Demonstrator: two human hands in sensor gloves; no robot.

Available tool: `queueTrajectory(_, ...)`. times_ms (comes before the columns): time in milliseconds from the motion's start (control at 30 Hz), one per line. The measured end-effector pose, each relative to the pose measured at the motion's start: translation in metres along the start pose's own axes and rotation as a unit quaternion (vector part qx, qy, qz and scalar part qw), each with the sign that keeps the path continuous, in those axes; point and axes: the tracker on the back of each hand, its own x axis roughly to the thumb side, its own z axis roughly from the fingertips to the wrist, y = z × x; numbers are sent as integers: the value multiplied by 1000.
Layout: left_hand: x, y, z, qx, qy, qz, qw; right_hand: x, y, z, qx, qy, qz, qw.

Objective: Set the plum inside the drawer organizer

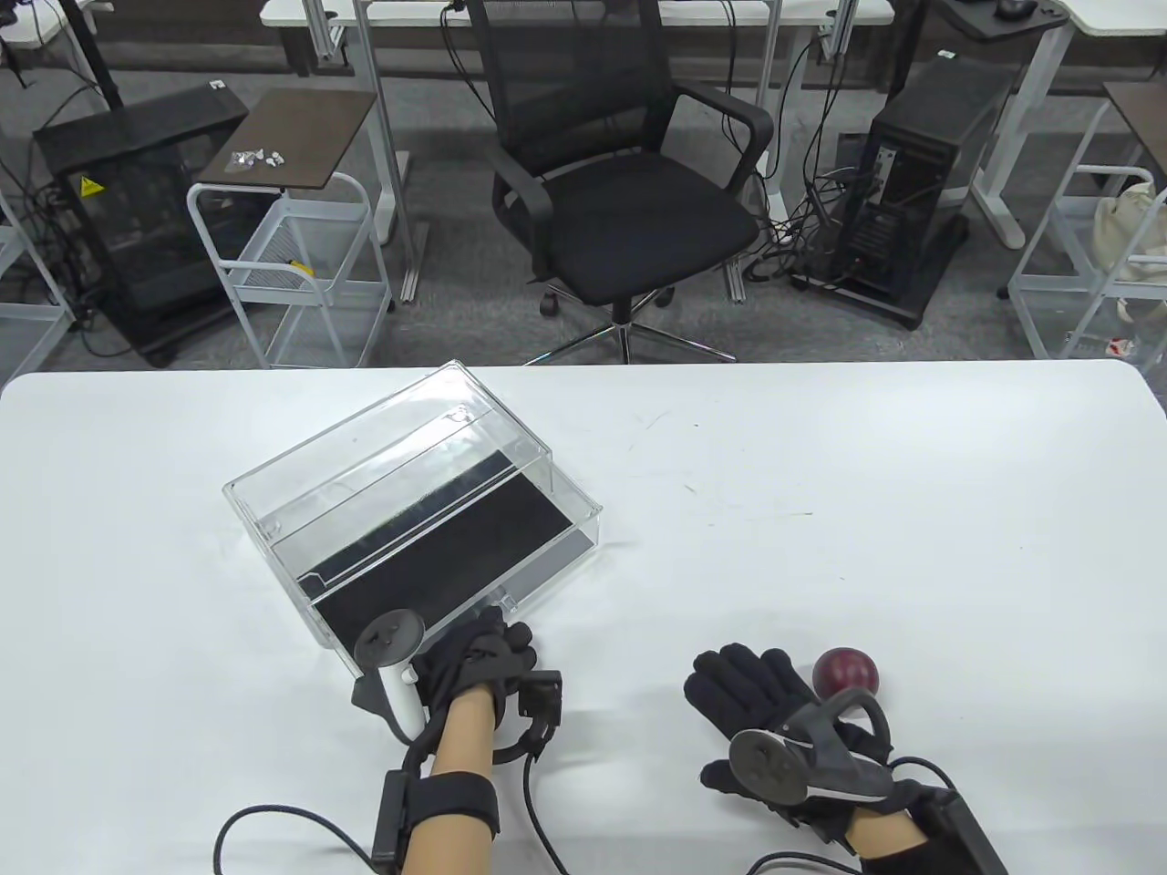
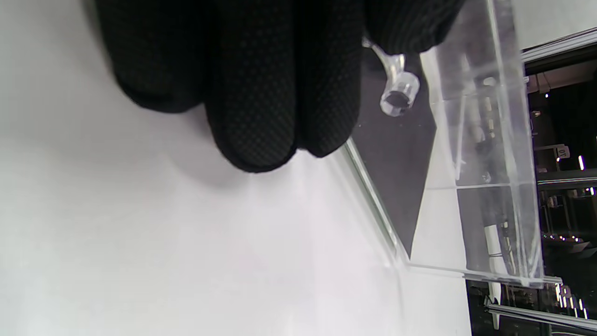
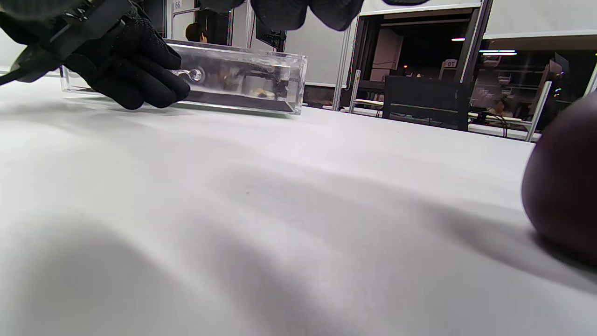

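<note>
The dark red plum (image 1: 846, 672) lies on the white table at the front right; it also shows at the right edge of the right wrist view (image 3: 564, 186). My right hand (image 1: 740, 676) lies open and flat on the table just left of the plum, holding nothing. The clear drawer organizer (image 1: 273, 510) with a black liner stands left of centre. My left hand (image 1: 492, 643) is at its near front, fingers (image 2: 261, 93) curled together beside the small clear knob (image 2: 396, 95). The knob stays visible; I cannot tell whether the hand pinches it.
The table's far edge (image 1: 583, 365) runs behind the organizer, with a black office chair (image 1: 620, 182) and carts beyond it. Glove cables (image 1: 273, 820) trail off the near edge beside my left forearm.
</note>
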Motion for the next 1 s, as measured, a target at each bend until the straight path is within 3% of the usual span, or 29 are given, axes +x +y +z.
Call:
queueTrajectory(67,7,-1,6,-9,-5,-49,999,0,0,0,-2,1,0,1000)
queueTrajectory(133,16,-4,15,-20,-50,-126,991,0,-1,0,-4,2,0,1000)
queueTrajectory(233,37,-15,42,-22,-184,-241,953,-1,-1,0,-4,3,-3,1000)
queueTrajectory(267,43,-22,54,-38,-247,-265,931,-1,-1,0,-3,4,-2,1000)
queueTrajectory(367,50,-37,76,-78,-358,-334,868,-1,1,0,-1,3,5,1000)
queueTrajectory(467,45,-52,87,-119,-442,-426,780,2,3,0,2,0,11,1000)
queueTrajectory(633,26,-66,88,-127,-490,-547,667,3,6,-1,10,-3,15,1000)
queueTrajectory(700,20,-68,87,-119,-499,-572,640,3,8,-1,14,-4,16,1000)
queueTrajectory(733,18,-69,87,-118,-504,-578,631,3,9,-2,15,-4,16,1000)
queueTrajectory(900,13,-72,86,-125,-514,-569,629,-10,-3,-1,-12,27,5,1000)
queueTrajectory(1000,15,-70,86,-127,-518,-558,635,-47,-21,2,-57,118,5,991)
